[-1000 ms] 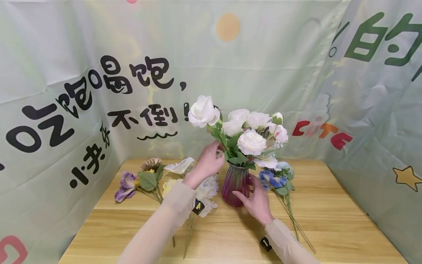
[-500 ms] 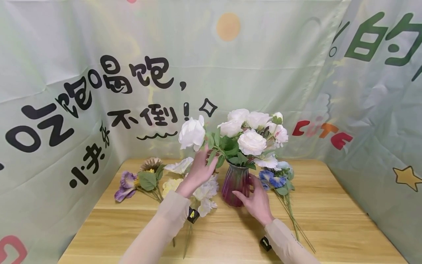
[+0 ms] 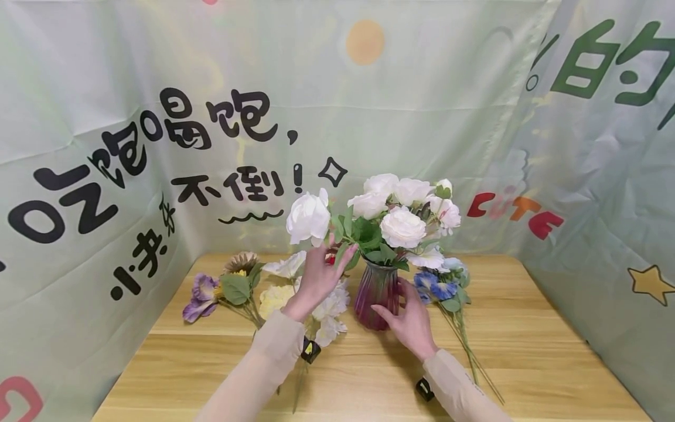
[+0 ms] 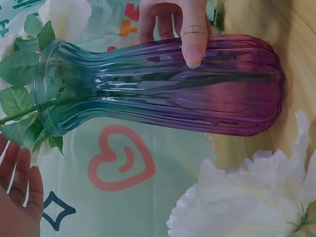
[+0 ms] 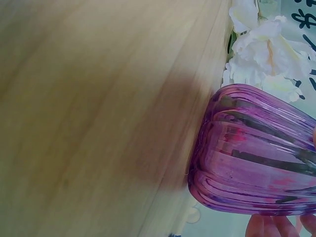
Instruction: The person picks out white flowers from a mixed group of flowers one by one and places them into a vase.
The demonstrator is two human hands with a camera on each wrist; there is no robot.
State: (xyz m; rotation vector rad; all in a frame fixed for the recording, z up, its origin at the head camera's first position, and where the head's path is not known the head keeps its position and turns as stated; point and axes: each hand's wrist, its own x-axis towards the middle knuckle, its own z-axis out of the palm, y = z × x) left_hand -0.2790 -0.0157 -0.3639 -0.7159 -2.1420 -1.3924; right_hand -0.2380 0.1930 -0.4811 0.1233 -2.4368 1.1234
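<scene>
A ribbed glass vase (image 3: 375, 296), bluish at the neck and purple-pink below, stands upright on the table. My right hand (image 3: 412, 319) grips its lower body, thumb in front and fingers behind. White roses and pale peonies (image 3: 402, 227) with green leaves fill its mouth; their stems show through the glass (image 4: 163, 84). One white rose (image 3: 308, 217) leans out to the left, its stem (image 4: 19, 116) running into the mouth. Beneath that bloom my left hand (image 3: 316, 278) is raised beside the leaves, fingers spread and apart from the stem in the left wrist view.
On the wooden table (image 3: 211, 375), purple (image 3: 201, 298) and brown flowers lie at the left. White and yellow ones (image 3: 276, 298) lie near my left forearm. Blue flowers (image 3: 440, 287) with long stems lie right of the vase. Printed cloth (image 3: 422, 135) hangs behind and at both sides.
The leaning white rose has tipped left and down, and its leaves have spread. My left hand has shifted left from the stem and its fingers have opened. The right hand stays on the vase.
</scene>
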